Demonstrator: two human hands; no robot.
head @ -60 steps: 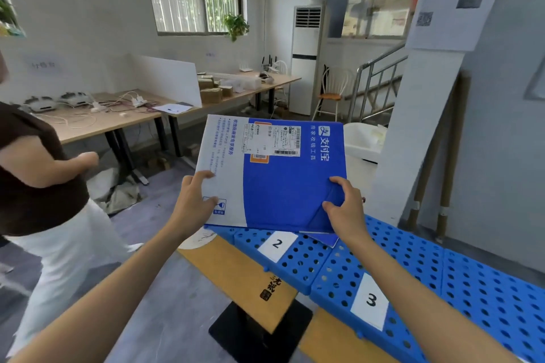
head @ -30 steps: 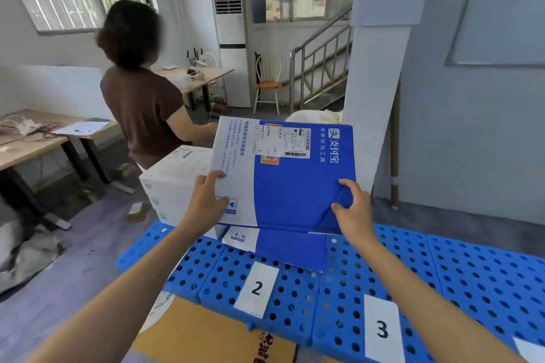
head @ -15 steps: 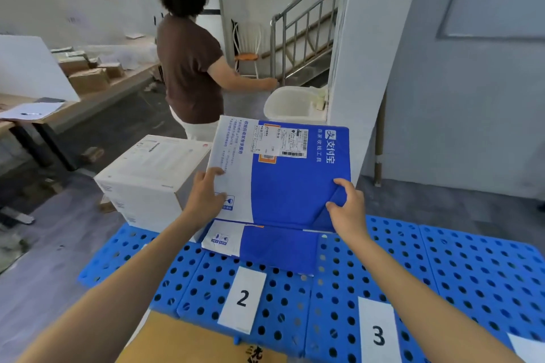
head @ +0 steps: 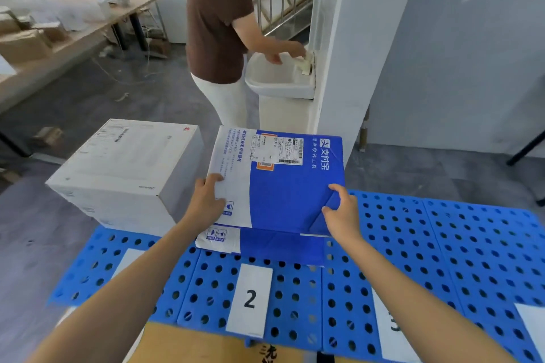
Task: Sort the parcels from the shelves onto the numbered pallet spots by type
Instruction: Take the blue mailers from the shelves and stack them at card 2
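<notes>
From the head camera, both bare forearms reach forward and hold a flat, rectangular blue-and-white cardboard parcel (head: pixel 283 183) with a printed shipping label near its far edge. The left hand (head: pixel 208 200) clamps the parcel's white left edge, thumb on top and fingers underneath. The right hand (head: pixel 342 215) pinches the creased near-right corner, thumb and forefinger closed on the blue card. The parcel is tilted, its far edge raised, between the two hands. Just below it lies a second flat blue-and-white parcel (head: pixel 265 243) on the perforated blue plastic pallet (head: pixel 442 244), beyond a white paper label printed "2" (head: pixel 250 299). Left of the left hand a smooth white cardboard box (head: pixel 124 168) sits on the pallet's corner. Beyond the hands, a person in a brown top (head: pixel 218 18) stands at a white basin (head: pixel 280 79)
</notes>
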